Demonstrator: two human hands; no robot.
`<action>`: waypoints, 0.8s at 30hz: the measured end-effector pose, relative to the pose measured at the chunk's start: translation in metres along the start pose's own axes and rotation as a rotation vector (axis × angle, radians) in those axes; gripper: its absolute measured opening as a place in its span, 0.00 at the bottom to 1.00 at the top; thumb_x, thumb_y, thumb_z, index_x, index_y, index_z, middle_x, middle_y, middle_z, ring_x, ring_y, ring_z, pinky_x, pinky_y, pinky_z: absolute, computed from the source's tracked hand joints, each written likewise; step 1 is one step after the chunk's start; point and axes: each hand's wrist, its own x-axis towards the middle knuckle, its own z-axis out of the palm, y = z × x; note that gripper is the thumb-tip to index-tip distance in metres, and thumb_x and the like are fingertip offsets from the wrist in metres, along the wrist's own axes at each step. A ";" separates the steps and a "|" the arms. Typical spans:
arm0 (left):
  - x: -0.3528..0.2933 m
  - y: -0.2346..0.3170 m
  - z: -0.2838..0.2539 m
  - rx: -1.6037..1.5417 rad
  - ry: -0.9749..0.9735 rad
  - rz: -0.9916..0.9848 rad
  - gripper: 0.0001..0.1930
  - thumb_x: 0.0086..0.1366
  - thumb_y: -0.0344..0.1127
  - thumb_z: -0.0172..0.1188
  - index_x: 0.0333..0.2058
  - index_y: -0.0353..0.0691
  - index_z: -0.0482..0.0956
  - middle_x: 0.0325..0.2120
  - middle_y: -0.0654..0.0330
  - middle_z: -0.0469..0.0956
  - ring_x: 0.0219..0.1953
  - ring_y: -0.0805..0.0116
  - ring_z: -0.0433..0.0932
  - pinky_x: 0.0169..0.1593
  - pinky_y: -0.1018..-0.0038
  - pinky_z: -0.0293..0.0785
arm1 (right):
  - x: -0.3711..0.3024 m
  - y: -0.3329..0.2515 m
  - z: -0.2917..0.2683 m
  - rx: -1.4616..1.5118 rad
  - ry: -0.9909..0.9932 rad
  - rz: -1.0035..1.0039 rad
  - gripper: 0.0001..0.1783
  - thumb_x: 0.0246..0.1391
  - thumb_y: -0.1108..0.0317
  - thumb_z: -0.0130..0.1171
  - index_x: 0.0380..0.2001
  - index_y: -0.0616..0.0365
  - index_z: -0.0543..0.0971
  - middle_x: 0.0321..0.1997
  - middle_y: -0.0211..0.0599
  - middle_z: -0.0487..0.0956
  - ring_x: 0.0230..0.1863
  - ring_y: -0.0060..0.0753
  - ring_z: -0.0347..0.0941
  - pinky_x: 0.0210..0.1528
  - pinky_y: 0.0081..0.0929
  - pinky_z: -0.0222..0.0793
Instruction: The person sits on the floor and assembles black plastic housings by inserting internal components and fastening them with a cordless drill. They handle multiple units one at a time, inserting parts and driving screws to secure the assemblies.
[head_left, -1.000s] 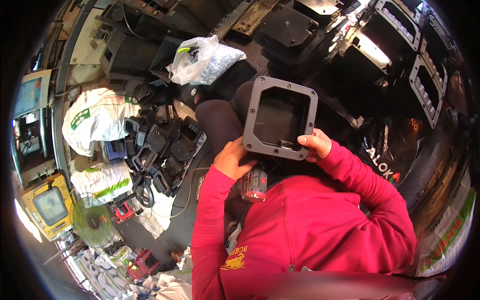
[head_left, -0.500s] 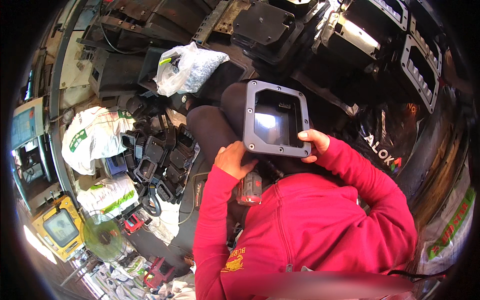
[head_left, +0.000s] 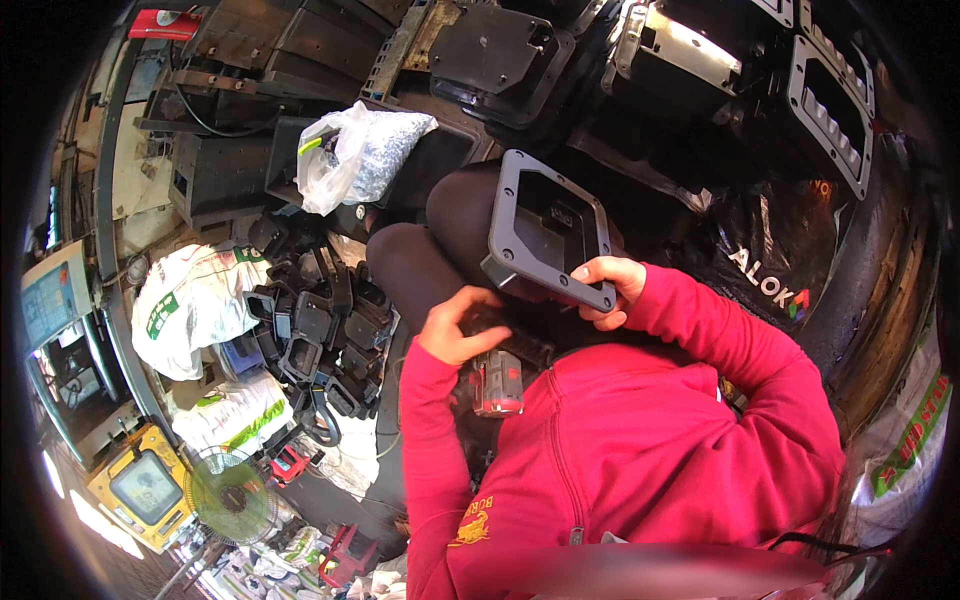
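My right hand (head_left: 614,288) is closed on the lower right corner of a dark grey housing (head_left: 508,258), thumb on its rim. The housing is a deep box with a rounded rectangular rim, screws or screw holes around it and an open middle. It is tilted above my knees. My left hand (head_left: 456,328) is just below and left of the housing, apart from it, with thumb and fingers spread and curved. Close to that hand, a red and grey cordless power tool (head_left: 498,384) lies against my lap; its front part is hard to make out.
A clear plastic bag of small shiny parts (head_left: 372,150) sits in a dark tray beyond my knees. Several dark housings (head_left: 490,60) stand at the far side. Black parts (head_left: 315,320) are heaped at left, near white sacks (head_left: 195,310) and a fan (head_left: 232,495).
My left hand has come off the housing's lower left corner and opened. The housing has tipped in my right hand, its rim now facing more to the side. The view has shifted slightly.
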 end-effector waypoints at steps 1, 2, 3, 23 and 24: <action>-0.005 -0.001 -0.004 -0.151 0.118 -0.053 0.20 0.53 0.31 0.71 0.43 0.39 0.75 0.31 0.63 0.77 0.31 0.75 0.76 0.36 0.76 0.76 | -0.001 0.000 0.001 0.011 -0.011 0.005 0.14 0.55 0.56 0.56 0.34 0.55 0.77 0.17 0.24 0.67 0.12 0.15 0.50 0.13 0.17 0.43; -0.015 0.001 -0.013 -0.290 0.219 -0.141 0.19 0.54 0.30 0.69 0.44 0.39 0.75 0.31 0.63 0.77 0.32 0.77 0.76 0.35 0.77 0.76 | -0.001 0.000 0.003 0.010 -0.015 0.023 0.15 0.55 0.56 0.55 0.35 0.58 0.77 0.17 0.25 0.67 0.12 0.16 0.52 0.13 0.17 0.45; -0.027 0.003 -0.023 -0.448 0.324 -0.231 0.18 0.55 0.29 0.68 0.44 0.39 0.75 0.31 0.63 0.77 0.33 0.79 0.75 0.34 0.79 0.76 | -0.002 -0.001 0.005 0.012 -0.020 0.045 0.16 0.56 0.57 0.53 0.35 0.61 0.77 0.17 0.27 0.68 0.12 0.18 0.54 0.12 0.17 0.47; -0.025 0.095 -0.017 -0.110 0.616 0.303 0.23 0.52 0.19 0.67 0.47 0.31 0.72 0.37 0.53 0.80 0.39 0.69 0.80 0.47 0.75 0.75 | 0.014 0.023 0.020 -0.600 0.101 0.034 0.36 0.44 0.39 0.64 0.47 0.59 0.78 0.28 0.29 0.76 0.18 0.19 0.56 0.18 0.22 0.45; -0.022 0.094 -0.015 -0.057 0.606 0.242 0.22 0.52 0.20 0.68 0.46 0.31 0.73 0.37 0.55 0.80 0.38 0.70 0.80 0.46 0.76 0.75 | 0.014 0.024 0.021 -0.591 0.097 0.016 0.36 0.44 0.39 0.64 0.46 0.59 0.78 0.26 0.28 0.74 0.17 0.19 0.56 0.18 0.23 0.45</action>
